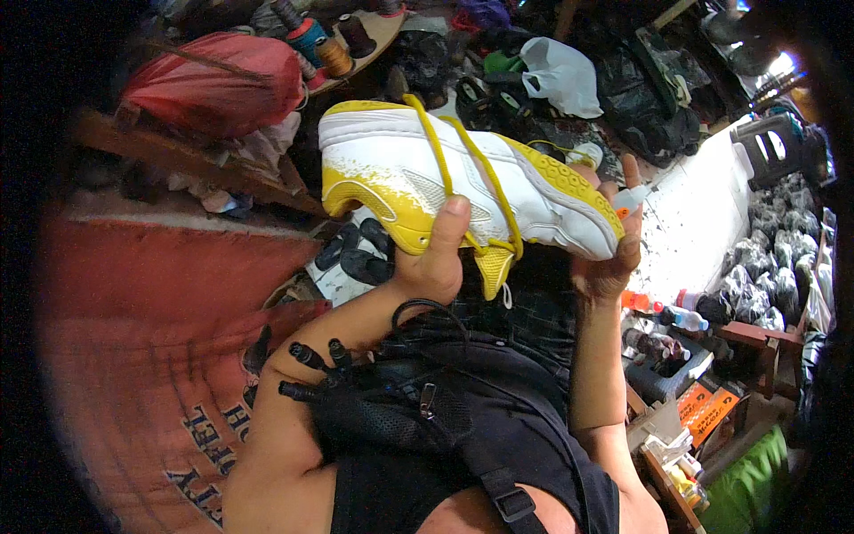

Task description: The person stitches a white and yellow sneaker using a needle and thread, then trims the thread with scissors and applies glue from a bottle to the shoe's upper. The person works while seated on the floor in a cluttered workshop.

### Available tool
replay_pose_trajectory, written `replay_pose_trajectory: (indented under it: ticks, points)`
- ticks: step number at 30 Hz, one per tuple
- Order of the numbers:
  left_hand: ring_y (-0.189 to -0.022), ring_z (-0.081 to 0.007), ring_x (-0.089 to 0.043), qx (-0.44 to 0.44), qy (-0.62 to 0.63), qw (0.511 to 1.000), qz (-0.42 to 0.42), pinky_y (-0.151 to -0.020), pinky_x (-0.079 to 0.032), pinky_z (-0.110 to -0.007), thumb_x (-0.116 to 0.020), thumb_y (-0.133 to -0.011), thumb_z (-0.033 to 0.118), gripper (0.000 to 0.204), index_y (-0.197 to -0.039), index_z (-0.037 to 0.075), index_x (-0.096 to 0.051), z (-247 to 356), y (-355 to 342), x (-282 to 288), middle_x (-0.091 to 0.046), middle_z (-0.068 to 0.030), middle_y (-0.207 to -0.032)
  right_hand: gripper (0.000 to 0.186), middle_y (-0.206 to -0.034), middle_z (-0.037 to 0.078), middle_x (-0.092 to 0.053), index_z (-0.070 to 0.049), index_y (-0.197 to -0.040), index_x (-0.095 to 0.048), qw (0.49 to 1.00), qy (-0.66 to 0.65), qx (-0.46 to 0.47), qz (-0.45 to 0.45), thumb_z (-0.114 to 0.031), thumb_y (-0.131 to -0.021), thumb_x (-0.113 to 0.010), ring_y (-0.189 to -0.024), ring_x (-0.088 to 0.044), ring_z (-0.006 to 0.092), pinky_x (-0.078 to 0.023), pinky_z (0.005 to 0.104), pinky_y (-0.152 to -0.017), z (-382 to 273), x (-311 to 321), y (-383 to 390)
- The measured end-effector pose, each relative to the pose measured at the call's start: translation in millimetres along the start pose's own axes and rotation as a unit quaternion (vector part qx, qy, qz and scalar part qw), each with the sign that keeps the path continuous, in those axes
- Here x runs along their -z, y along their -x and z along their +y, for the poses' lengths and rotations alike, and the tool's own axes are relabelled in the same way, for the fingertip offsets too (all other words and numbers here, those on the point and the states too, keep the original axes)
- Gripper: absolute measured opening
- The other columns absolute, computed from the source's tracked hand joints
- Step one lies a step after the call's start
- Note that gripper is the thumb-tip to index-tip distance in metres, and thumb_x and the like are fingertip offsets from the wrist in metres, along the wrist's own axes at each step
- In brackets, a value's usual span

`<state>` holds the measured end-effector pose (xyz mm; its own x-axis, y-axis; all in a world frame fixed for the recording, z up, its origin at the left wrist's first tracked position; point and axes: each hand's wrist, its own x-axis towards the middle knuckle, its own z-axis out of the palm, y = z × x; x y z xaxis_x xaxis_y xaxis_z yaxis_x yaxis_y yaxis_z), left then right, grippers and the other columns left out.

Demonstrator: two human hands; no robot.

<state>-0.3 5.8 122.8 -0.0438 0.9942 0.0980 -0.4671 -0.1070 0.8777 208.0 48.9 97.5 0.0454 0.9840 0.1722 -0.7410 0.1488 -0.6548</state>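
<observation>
A white and yellow sports shoe [391,151] is held up on its side in front of me, its sole facing up and away and its toe to the right. Yellow laces hang loose across its side. My left hand [433,262] is closed on the shoe near its opening, the thumb pressed on the side and the other fingers hidden behind. By the toe, my right hand [607,271] has its fingers curled round a small whitish plastic bottle [632,198] with an orange mark. Part of that bottle is hidden, and whether its tip touches the sole I cannot tell.
Thread spools [334,55] stand on a board at the upper left, next to a red plastic bag [218,84]. A white carrier bag [562,76] lies beyond the shoe. At right are bottles [683,318], many plastic-wrapped items [774,258] and a black stool [772,149].
</observation>
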Motion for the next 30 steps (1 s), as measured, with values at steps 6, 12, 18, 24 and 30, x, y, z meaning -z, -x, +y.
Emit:
replay_pose_trajectory:
  ticks: [6,12,18,24,30]
  points:
    - [-0.114,-0.0258,-0.065,0.013,-0.055,0.997,0.049,-0.099,-0.053,-0.041,-0.052,-0.107,0.021,0.038,-0.138,-0.002,-0.051,8.2,-1.9,-0.5,-0.065,-0.0145,-0.125,0.119,-0.112,0.010,-0.058,0.000,-0.158,-0.022,1.000,0.013,-0.009,0.017,-0.042,-0.072,-0.093,-0.110,-0.068,0.0312,-0.058,0.0466,-0.097,3.3,-0.7,-1.5]
    - [-0.109,-0.0233,-0.067,0.024,-0.118,0.991,0.059,-0.096,-0.055,-0.040,-0.053,-0.108,0.020,0.036,-0.137,-0.001,-0.054,20.2,-8.7,-3.7,-0.066,-0.0126,-0.124,0.114,-0.114,0.012,-0.064,0.006,-0.157,-0.024,0.994,0.026,-0.077,0.079,-0.046,-0.078,-0.088,-0.105,-0.068,0.0244,-0.057,0.0384,-0.095,-0.7,-2.6,0.5]
    - [-0.103,-0.0151,-0.066,0.025,-0.186,0.979,0.074,-0.090,-0.052,-0.033,-0.051,-0.111,0.024,0.033,-0.124,-0.004,-0.063,28.0,-10.2,-11.5,-0.070,-0.0094,-0.115,0.093,-0.119,0.012,-0.064,0.006,-0.154,-0.031,0.990,0.024,-0.090,0.108,-0.036,-0.088,-0.083,-0.106,-0.068,0.0226,-0.057,0.0383,-0.095,-4.7,-5.9,4.9]
    - [-0.106,-0.0204,-0.069,0.143,-0.095,0.983,0.058,-0.091,-0.056,-0.035,-0.057,-0.106,0.028,0.042,-0.134,-0.004,-0.056,37.0,-17.1,-7.9,-0.068,-0.0130,-0.122,0.079,-0.121,0.015,-0.063,0.007,-0.151,-0.037,0.988,0.026,-0.109,0.104,-0.026,-0.093,-0.080,-0.107,-0.067,0.0219,-0.055,0.0360,-0.096,-13.2,-8.9,7.1]
    - [-0.125,-0.0220,-0.059,0.141,-0.233,0.940,-0.204,-0.109,-0.046,-0.038,-0.073,-0.097,0.033,0.067,-0.146,-0.004,-0.046,61.5,-30.1,15.0,-0.060,-0.0132,-0.137,0.076,-0.118,0.011,-0.065,0.005,-0.147,-0.043,0.980,0.156,-0.065,0.100,-0.042,-0.097,-0.075,-0.099,-0.067,0.0173,-0.056,0.0324,-0.089,-20.0,-11.6,-1.0]
